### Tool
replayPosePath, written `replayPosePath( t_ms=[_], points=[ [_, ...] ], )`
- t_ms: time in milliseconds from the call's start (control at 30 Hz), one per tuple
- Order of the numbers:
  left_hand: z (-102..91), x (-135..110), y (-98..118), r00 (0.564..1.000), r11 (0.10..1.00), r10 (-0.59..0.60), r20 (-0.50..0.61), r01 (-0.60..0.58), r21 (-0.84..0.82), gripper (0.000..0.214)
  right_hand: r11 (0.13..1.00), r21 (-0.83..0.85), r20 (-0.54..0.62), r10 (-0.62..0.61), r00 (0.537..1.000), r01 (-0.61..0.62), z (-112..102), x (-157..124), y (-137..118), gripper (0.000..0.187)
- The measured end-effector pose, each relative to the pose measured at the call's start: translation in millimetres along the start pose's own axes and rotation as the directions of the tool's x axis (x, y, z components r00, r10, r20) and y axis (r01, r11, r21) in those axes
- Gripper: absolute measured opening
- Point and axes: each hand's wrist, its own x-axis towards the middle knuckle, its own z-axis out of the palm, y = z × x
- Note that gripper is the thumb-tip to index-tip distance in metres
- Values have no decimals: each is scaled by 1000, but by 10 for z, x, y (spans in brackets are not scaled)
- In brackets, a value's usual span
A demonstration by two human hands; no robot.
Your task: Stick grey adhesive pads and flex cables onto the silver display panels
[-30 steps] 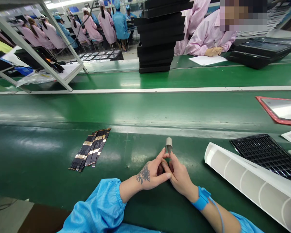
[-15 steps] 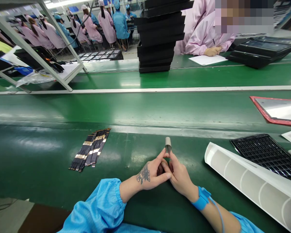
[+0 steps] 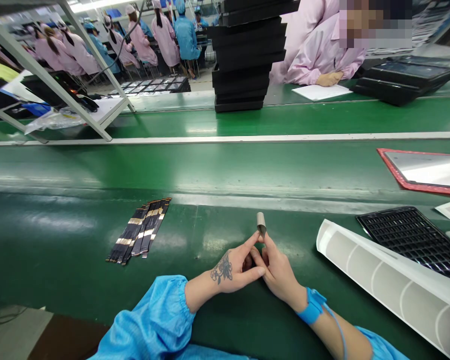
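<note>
A small curled grey strip stands up from the fingertips of both hands, bent over in a loop at its top. My left hand, with a tattoo on its back, is closed and has its index fingertip at the strip's lower end. Against it rests my right hand, its index finger at the same end and a blue band round the wrist. Where the fingers meet, the strip's lower part is hidden. To the left lies a fanned pile of black and gold flex cables on the green tabletop.
At right are a curled white sheet with round-cornered cells and a black gridded tray. A red-edged panel lies on the green belt behind. Farther back stand stacked black trays and a person in pink.
The red-edged panel has shifted slightly left. The curled strip has tilted a little between my fingertips, while both hands stay nearly in place. The person opposite has moved their head.
</note>
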Motion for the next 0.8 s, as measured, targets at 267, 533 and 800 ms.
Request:
replayPosePath(
  t_ms=[267, 533, 800],
  points=[
    [-7, 4, 12, 1000, 1000, -6, 0, 6, 17, 75, 1000, -10, -10, 22, 1000, -22, 1, -1, -2, 55],
    [-12, 9, 46, 1000, 999, -12, -10, 12, 45, 71, 1000, 9, -21, 9, 1000, -9, 4, -6, 6, 59],
    [-13, -3, 48, 1000, 998, 3, -19, -2, 64, 71, 998, 56, -91, 18, 996, -13, 4, -21, 40, 65]
  ],
)
